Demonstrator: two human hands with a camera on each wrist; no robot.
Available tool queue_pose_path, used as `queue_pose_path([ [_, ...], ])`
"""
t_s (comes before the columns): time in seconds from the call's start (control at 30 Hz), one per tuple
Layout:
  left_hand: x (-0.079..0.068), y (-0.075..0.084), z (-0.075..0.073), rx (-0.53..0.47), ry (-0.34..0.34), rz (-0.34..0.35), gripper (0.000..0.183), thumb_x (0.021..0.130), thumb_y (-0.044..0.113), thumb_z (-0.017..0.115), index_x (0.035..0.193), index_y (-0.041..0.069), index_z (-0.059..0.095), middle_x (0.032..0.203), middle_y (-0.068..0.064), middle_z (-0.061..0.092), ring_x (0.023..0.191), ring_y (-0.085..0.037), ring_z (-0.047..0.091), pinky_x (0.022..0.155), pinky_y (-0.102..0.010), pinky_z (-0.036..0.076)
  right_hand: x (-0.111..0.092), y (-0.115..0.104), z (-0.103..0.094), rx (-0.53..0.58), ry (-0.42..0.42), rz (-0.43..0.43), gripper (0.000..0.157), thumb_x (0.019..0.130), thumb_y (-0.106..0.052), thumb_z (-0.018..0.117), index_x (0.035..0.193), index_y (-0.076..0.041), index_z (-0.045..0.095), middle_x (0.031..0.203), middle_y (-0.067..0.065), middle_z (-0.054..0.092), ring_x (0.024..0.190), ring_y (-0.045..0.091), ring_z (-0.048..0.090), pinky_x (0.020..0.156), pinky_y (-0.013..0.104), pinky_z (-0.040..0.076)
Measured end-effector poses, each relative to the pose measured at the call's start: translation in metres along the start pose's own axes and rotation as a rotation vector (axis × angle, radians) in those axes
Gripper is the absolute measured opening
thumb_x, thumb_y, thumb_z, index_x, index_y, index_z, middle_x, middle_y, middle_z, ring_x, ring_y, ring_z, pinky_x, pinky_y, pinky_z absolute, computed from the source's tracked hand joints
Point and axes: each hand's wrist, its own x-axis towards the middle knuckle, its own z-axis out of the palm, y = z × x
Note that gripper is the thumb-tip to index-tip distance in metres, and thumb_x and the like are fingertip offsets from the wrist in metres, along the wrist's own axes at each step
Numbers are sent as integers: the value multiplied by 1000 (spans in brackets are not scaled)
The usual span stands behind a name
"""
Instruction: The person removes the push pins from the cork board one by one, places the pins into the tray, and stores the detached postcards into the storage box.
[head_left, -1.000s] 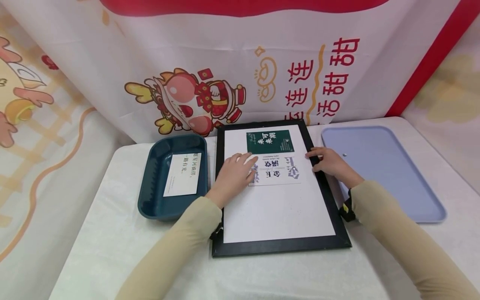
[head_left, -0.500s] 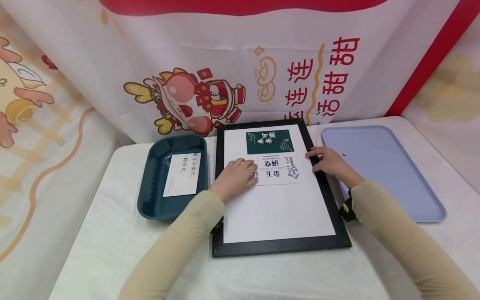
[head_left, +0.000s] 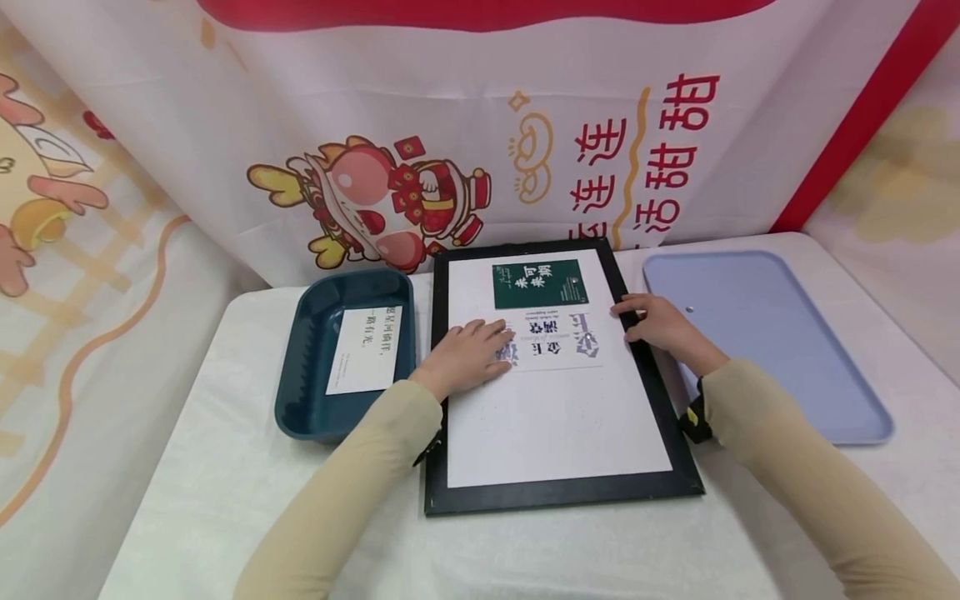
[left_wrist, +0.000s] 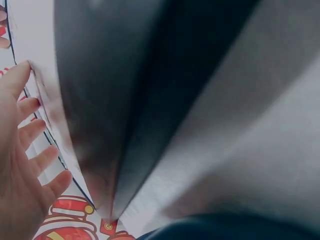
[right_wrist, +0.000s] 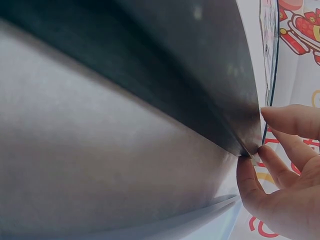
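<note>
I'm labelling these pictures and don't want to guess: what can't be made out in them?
Head view: part of the purple-printed card's left end, behind the left hand.
Head view: the light blue tray's near left corner, behind the right sleeve.
Head view: the finest print on the white card, too small to read.
Left wrist view: the dark blue shape, blurred and cut off by the bottom edge.

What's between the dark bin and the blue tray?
In the head view, a framed board bearing a green card and a white card, with the left hand on it and the right hand at its edge.
</note>
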Motion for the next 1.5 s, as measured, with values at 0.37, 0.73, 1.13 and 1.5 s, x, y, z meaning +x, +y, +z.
queue_pose_path([
  [0.37,1,-1,5,-35,-54,-31,60,99,50,34,152,27,18,161,5,12,149,-23,16,118,-50,22,-2,-8,-4,-44,-16,3,43,95,-12,49,136,-1,48,157,20,18,141,44,22,112,57,26],
  [0.73,-2,-4,6,-87,-52,-47,62,98,51,36,152,28,18,161,6,12,149,-22,14,119,-51,17,-5,-25,5,-43,16,-1,34,95,-15,50,127,-4,57,130,21,48,109,31,45,93,44,44],
  [1.13,-2,-1,5,-102,-64,-42,62,98,51,36,152,28,17,161,6,10,150,-21,12,120,-52,15,-1,-29,15,-20,-67,49,27,93,-14,57,113,1,65,103,13,65,78,13,56,66,20,45],
  [1.5,-2,-2,8,-81,-52,-44,62,98,51,35,152,29,16,161,6,10,149,-22,12,119,-52,16,1,-31,17,-64,-49,4,28,90,-19,62,103,4,70,72,1,70,63,6,57,62,20,44],
])
